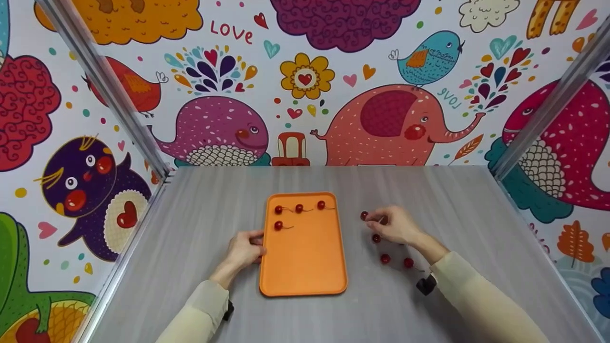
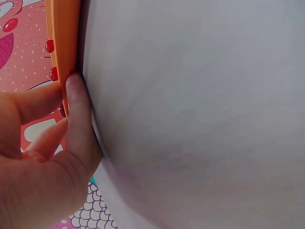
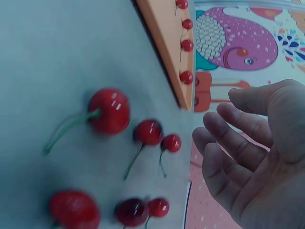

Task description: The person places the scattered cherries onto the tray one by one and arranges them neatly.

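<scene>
An orange tray (image 1: 305, 267) lies on the table with several red cherries (image 1: 278, 225) toward its far end, stems attached. My left hand (image 1: 244, 250) grips its left edge; in the left wrist view a finger (image 2: 78, 105) lies along the outer wall and others meet the rim. To the tray's right, my right hand (image 1: 393, 226) reaches over loose cherries, fingertips right by the farthest cherry (image 1: 364, 216). In the right wrist view the fingers of my right hand (image 3: 252, 152) are loosely bent with nothing between them, beside a cherry (image 3: 170, 142).
More loose cherries lie nearer me on the grey table (image 1: 214, 205), among them one cherry (image 1: 385, 258) and another cherry (image 1: 408, 262). A wall (image 1: 305, 28) printed with cartoon animals stands behind the table. Metal rails (image 1: 119, 267) run along its sides.
</scene>
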